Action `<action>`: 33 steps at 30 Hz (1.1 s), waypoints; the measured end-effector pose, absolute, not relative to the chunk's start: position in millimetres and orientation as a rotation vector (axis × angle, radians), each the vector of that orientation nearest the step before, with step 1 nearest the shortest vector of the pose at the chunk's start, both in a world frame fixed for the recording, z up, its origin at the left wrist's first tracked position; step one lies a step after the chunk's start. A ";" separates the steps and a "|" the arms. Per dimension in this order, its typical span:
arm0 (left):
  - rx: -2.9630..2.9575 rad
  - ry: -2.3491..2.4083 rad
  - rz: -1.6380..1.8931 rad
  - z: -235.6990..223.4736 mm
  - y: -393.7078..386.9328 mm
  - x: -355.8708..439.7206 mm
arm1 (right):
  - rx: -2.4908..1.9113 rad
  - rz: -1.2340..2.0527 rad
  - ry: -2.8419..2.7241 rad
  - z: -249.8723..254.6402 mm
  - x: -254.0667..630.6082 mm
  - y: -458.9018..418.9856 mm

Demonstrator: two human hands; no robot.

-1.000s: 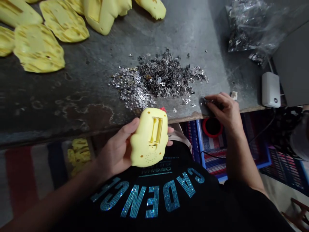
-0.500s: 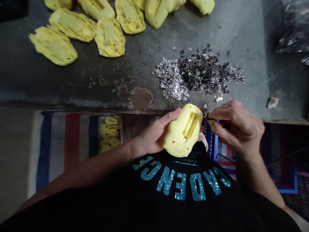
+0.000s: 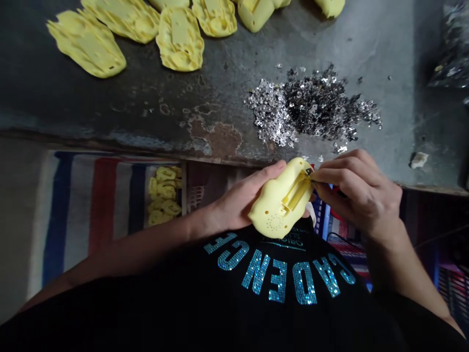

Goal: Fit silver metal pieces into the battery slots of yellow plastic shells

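My left hand (image 3: 244, 198) is closed around a yellow plastic shell (image 3: 273, 205), tilted, with its long battery slot and a ring of small holes facing up. My right hand (image 3: 361, 188) pinches a small metal contact plate (image 3: 308, 171) at the upper end of that slot. The fingertips touch the shell's edge there, and part of the plate is hidden by them. Just beyond the hands, a heap of small metal plates (image 3: 311, 107) lies on the grey worktable (image 3: 146, 117).
Several yellow shell halves (image 3: 88, 44) lie at the table's far left. A clear bag of metal parts (image 3: 452, 54) is at the right, with a whitish lump (image 3: 418, 160) near the front edge. Below left, a box of yellow parts (image 3: 164, 195) stands beside a striped sheet (image 3: 102, 210).
My right hand has moved left, bringing the metal plate from beside the shell onto the slot's upper end. The left hand still holds the shell. The whole view has shifted slightly.
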State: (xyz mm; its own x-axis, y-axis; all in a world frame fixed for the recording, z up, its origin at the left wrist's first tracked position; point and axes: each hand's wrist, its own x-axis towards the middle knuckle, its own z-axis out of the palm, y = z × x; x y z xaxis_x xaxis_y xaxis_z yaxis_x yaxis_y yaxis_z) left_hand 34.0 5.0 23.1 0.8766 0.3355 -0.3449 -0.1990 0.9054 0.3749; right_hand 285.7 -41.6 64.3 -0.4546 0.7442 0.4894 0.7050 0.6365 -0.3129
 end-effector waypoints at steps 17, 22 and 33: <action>0.313 0.511 0.351 30.3 -0.5 40.4 | -1.253 0.045 -2.106 58.6 279.0 -60.7; 0.322 0.474 0.350 28.5 -0.8 39.1 | -1.303 -0.026 -2.131 56.9 274.2 -66.0; 0.480 0.625 0.514 36.2 -9.3 40.4 | -1.359 0.412 -1.887 57.3 278.5 -61.1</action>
State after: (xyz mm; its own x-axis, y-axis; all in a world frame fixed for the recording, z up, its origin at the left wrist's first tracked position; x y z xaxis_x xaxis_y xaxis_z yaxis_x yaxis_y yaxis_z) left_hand 40.4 -9.3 36.2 0.6960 0.5806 -0.4225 -0.3017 0.7704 0.5616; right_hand 278.5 -61.1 57.3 -0.1444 0.9095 0.3898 0.6642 0.3811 -0.6431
